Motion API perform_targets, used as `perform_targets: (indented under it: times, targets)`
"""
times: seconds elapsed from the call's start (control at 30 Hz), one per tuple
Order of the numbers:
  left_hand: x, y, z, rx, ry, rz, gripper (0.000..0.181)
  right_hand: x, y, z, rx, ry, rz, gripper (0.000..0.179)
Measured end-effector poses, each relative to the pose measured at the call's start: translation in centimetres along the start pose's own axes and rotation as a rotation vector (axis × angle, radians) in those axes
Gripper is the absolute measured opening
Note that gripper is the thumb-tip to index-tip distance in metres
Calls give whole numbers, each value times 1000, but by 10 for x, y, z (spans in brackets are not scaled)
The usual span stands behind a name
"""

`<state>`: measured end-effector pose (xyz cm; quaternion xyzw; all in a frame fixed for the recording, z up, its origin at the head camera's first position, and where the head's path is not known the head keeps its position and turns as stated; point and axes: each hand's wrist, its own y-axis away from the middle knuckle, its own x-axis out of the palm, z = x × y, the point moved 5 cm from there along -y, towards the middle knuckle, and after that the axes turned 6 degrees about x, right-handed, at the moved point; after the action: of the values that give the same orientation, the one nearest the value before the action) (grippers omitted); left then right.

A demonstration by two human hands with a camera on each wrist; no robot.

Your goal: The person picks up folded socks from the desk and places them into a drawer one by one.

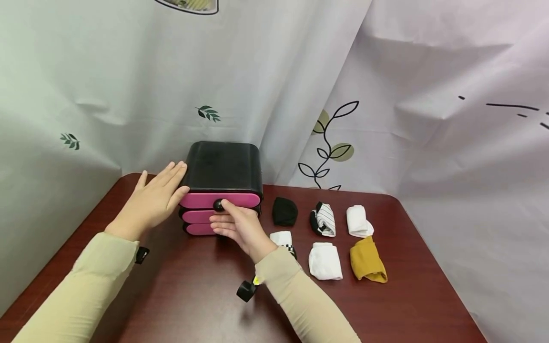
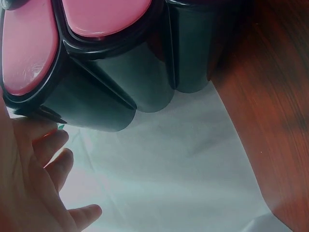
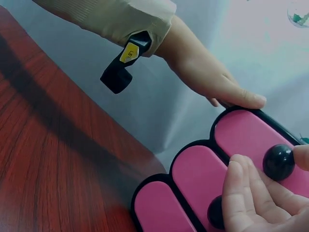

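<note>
A small black drawer unit with three pink drawer fronts stands at the back of the table. My left hand lies against its left side near the top, fingers extended and spread; the left wrist view shows the hand beside the black casing. At the top drawer, my right hand pinches the round black knob, thumb on one side and fingers on the other. Below it, a second black knob is partly covered by the fingers. The top drawer front looks flush with the casing.
Several folded socks lie right of the unit: black, striped, white, another white, mustard and a checkered one partly behind my right arm. A white curtain hangs behind the table.
</note>
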<state>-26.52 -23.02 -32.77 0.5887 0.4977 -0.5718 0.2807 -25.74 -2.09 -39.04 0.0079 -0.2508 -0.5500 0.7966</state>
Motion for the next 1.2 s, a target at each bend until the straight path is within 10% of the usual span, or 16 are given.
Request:
perform_targets:
  times: [1.2]
  targets:
    - [-3, -5, 1, 41, 71, 56, 71, -3, 50, -22, -14, 58, 42, 40]
